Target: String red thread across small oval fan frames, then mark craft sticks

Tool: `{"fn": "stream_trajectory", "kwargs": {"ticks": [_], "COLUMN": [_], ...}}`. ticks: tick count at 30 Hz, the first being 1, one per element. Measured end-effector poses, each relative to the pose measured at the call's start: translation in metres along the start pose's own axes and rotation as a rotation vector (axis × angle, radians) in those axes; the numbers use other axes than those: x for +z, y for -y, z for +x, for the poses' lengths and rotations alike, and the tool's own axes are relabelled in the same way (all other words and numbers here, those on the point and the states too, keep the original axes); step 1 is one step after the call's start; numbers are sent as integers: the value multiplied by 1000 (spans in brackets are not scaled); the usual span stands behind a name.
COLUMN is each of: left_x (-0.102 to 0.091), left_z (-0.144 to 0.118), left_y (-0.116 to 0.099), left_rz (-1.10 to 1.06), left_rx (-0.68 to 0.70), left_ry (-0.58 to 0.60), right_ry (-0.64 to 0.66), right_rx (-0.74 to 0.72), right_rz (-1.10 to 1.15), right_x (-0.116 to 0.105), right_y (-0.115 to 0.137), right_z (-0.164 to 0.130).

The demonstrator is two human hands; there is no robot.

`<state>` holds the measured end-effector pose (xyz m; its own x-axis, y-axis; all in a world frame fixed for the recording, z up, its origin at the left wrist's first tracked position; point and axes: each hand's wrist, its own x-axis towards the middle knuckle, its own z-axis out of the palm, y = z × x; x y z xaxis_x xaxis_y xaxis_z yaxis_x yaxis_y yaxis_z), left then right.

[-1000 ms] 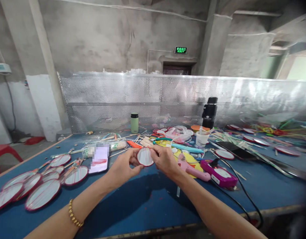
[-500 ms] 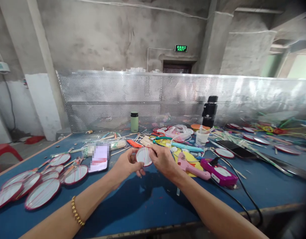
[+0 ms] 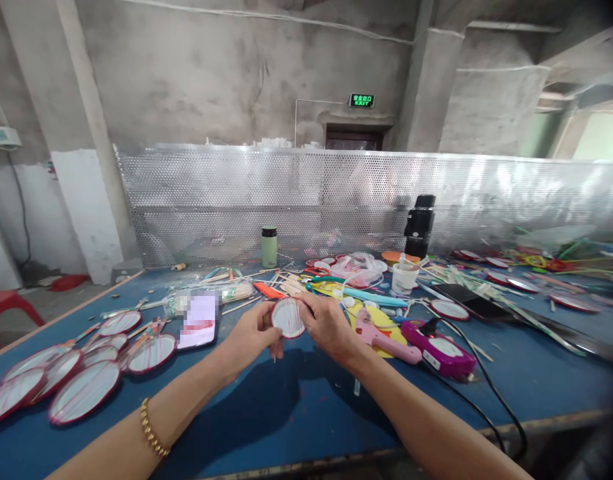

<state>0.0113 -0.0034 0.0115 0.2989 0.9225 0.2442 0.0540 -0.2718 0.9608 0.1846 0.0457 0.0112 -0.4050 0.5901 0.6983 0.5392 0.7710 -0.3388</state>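
Observation:
A small round disc with a pale face, faint pink streaks and a dark red rim is held up above the blue table. My left hand grips its left edge, the thumb over the front and other fingers behind. At the upper right edge, my right hand pinches the rim between thumb and fingers. Similar larger discs lie overlapping at the left, several with sticks attached. Just right of my right hand rest a pink glue gun and a purple power strip.
A phone lies left of my hands. Behind are a green bottle, a black flask, a white cup and scattered wooden sticks. A black cable runs over the right front edge. A perforated metal screen closes the back.
The disc has turned slightly and now faces me more fully. My left fingers have shifted a little behind it. Both hands stay on the disc.

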Motion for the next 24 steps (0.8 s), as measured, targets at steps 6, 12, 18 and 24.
{"fn": "stream_trajectory", "kwargs": {"ticks": [6, 12, 18, 24], "left_x": [-1, 0, 0, -2], "left_z": [1, -1, 0, -1], "left_y": [3, 0, -1, -1], "left_rz": [-67, -59, -29, 21], "left_rx": [-10, -5, -14, -1], "left_ry": [23, 29, 20, 20], "right_ry": [-9, -14, 6, 2], "right_rx": [12, 17, 2, -5], "right_rz": [-33, -44, -69, -72], "right_x": [0, 0, -1, 0], "right_y": [-1, 0, 2, 1], "right_z": [0, 0, -1, -1]}}
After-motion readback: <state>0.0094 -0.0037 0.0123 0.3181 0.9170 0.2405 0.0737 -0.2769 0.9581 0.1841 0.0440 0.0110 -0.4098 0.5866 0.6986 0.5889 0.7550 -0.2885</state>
